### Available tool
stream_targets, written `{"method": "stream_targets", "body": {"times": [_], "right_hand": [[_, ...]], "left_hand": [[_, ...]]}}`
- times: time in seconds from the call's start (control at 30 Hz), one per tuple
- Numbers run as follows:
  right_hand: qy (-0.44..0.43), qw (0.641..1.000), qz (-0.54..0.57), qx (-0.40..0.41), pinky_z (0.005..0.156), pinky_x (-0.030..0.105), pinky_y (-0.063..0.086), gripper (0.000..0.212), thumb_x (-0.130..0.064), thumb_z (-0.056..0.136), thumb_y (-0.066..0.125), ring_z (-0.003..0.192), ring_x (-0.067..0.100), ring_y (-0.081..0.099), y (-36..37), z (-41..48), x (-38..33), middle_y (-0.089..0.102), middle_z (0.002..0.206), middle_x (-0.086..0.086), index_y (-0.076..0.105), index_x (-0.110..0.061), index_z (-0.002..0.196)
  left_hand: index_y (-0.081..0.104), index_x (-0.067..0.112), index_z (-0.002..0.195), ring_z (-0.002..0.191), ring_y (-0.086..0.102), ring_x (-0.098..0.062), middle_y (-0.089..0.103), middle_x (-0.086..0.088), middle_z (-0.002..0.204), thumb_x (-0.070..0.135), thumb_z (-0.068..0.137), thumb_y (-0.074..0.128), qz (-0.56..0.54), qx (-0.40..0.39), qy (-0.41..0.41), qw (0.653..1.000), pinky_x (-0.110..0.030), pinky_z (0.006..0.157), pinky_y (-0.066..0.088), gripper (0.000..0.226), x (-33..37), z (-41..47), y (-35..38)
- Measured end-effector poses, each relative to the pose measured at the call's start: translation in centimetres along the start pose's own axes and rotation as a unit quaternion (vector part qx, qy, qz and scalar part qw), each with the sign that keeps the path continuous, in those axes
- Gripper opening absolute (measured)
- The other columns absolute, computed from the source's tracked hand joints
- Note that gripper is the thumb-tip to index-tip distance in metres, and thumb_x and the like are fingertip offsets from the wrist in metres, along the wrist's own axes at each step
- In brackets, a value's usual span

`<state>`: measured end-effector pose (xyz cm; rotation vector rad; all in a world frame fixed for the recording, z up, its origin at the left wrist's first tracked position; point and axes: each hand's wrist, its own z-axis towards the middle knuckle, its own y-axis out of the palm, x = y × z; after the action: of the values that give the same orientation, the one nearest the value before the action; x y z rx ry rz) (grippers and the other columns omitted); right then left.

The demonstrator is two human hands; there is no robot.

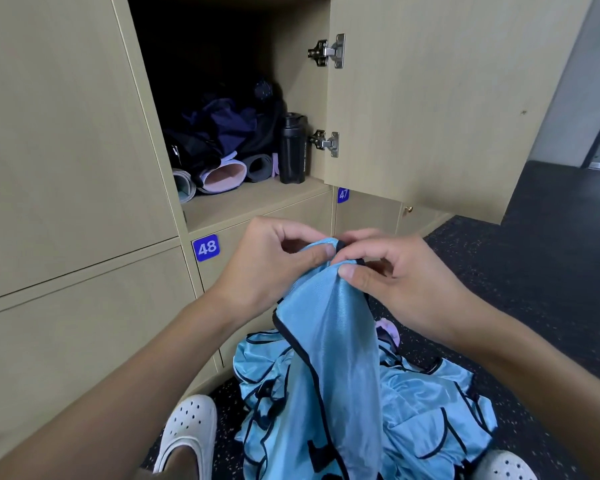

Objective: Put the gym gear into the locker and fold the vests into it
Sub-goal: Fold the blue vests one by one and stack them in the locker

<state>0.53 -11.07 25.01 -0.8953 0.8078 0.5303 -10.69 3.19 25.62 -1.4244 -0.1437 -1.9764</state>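
Observation:
I hold up a light blue vest (329, 327) with black trim in front of the lockers. My left hand (274, 261) pinches its top edge, and my right hand (392, 271) pinches the same edge just beside it. The vest hangs down onto a heap of more blue vests (426, 403) on the floor. Above my hands the open locker (253, 199) holds dark clothing (219, 129), rolled mats (222, 174) and a black bottle (293, 148) standing at its right side.
The locker door (447, 98) stands swung open to the right, above my right hand. Shut lockers numbered 48 (206, 248) and 47 (343, 194) lie below. My white clogs (187, 434) stand on the dark speckled floor (534, 271) on either side of the heap.

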Motion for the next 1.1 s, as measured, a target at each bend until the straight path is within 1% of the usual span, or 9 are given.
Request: {"method": "stream_targets", "body": {"times": [0.13, 0.37, 0.53, 0.63, 0.73, 0.8, 0.93, 1.0, 1.1], "right_hand": [[0.000, 1.000, -0.005, 0.007, 0.077, 0.025, 0.047, 0.016, -0.008, 0.094, 0.063, 0.085, 0.020, 0.062, 0.3, -0.2, -0.1, 0.068, 0.092, -0.001, 0.077, -0.015, 0.093], [0.016, 0.991, -0.017, 0.132, 0.084, 0.040, 0.052, 0.019, -0.017, 0.095, 0.062, 0.089, 0.026, 0.066, -0.5, 0.0, 0.4, 0.074, 0.090, 0.003, 0.074, -0.032, 0.089], [0.033, 0.990, -0.010, 0.135, 0.083, 0.035, 0.051, 0.022, -0.019, 0.095, 0.063, 0.091, 0.027, 0.064, -1.0, -0.2, 0.4, 0.074, 0.091, 0.002, 0.072, -0.036, 0.086], [0.047, 0.988, -0.003, 0.145, 0.078, 0.033, 0.052, 0.017, -0.020, 0.093, 0.066, 0.085, 0.025, 0.064, -1.0, -0.3, 0.3, 0.074, 0.089, 0.002, 0.073, -0.034, 0.085], [0.051, 0.981, 0.026, 0.183, 0.075, 0.025, 0.053, 0.013, -0.019, 0.089, 0.071, 0.076, 0.009, 0.067, -1.1, -0.1, 0.0, 0.075, 0.084, -0.007, 0.074, -0.030, 0.084], [0.055, 0.977, 0.038, 0.202, 0.075, 0.032, 0.055, 0.011, -0.018, 0.087, 0.073, 0.076, 0.013, 0.068, -1.1, -0.1, -0.2, 0.075, 0.083, -0.003, 0.074, -0.028, 0.083], [0.054, 0.972, 0.055, 0.222, 0.078, 0.045, 0.056, 0.011, -0.019, 0.087, 0.074, 0.072, 0.021, 0.065, -1.2, -0.2, -0.7, 0.074, 0.084, 0.006, 0.074, -0.027, 0.080], [0.048, 0.971, 0.060, 0.224, 0.075, 0.039, 0.057, 0.012, -0.017, 0.088, 0.073, 0.074, 0.014, 0.067, -1.4, -0.2, -0.9, 0.075, 0.083, -0.001, 0.074, -0.026, 0.080], [0.044, 0.972, 0.064, 0.223, 0.072, 0.022, 0.056, 0.011, -0.017, 0.088, 0.072, 0.076, 0.007, 0.069, -1.5, -0.3, -1.0, 0.075, 0.083, -0.008, 0.074, -0.026, 0.081]], "left_hand": [[0.074, 0.006, 0.076, 0.056, 0.060, -0.006, 0.074, -0.007, 0.069, 0.007, 0.082, 0.077, -0.018, 0.025, -0.009, 0.999, -0.017, 0.052, 0.050, 0.007, -0.1, -0.1, 0.1], [0.063, 0.018, 0.099, 0.073, 0.062, -0.014, 0.074, -0.004, 0.084, 0.002, 0.086, 0.072, 0.005, -0.020, -0.040, 0.999, -0.017, 0.067, 0.052, 0.024, -0.3, -0.1, -0.5], [0.049, 0.014, 0.095, 0.069, 0.059, -0.019, 0.066, 0.002, 0.076, -0.006, 0.091, 0.062, 0.020, -0.023, -0.018, 0.999, -0.024, 0.066, 0.047, 0.024, -0.8, -0.1, -1.1], [0.052, 0.016, 0.085, 0.067, 0.048, -0.020, 0.054, -0.002, 0.077, -0.010, 0.094, 0.053, 0.018, 0.013, 0.028, 0.999, -0.026, 0.061, 0.040, 0.027, -0.5, 0.1, -1.0], [0.066, 0.020, 0.074, 0.056, 0.037, -0.011, 0.056, -0.018, 0.073, -0.011, 0.093, 0.046, 0.069, 0.033, 0.023, 0.997, -0.022, 0.050, 0.030, 0.042, 0.3, -0.1, -0.6], [0.072, 0.025, 0.071, 0.059, 0.042, -0.016, 0.065, -0.026, 0.078, -0.009, 0.090, 0.046, 0.083, 0.017, -0.001, 0.996, -0.025, 0.054, 0.033, 0.048, 0.7, -0.3, -0.4], [0.077, 0.025, 0.077, 0.077, 0.053, -0.018, 0.071, -0.010, 0.081, 0.035, 0.080, 0.068, 0.009, -0.044, -0.021, 0.999, -0.034, 0.075, 0.041, 0.013, 0.8, -0.6, -0.5], [0.076, 0.025, 0.082, 0.074, 0.056, -0.014, 0.070, -0.009, 0.080, 0.049, 0.066, 0.078, 0.005, -0.068, -0.018, 0.997, -0.033, 0.074, 0.046, 0.029, 0.9, -0.8, -0.6], [0.073, 0.015, 0.079, 0.068, 0.057, -0.015, 0.072, -0.016, 0.082, 0.027, 0.070, 0.089, 0.021, -0.050, -0.019, 0.998, -0.040, 0.071, 0.050, 0.022, 1.0, -1.0, -0.3]]}}
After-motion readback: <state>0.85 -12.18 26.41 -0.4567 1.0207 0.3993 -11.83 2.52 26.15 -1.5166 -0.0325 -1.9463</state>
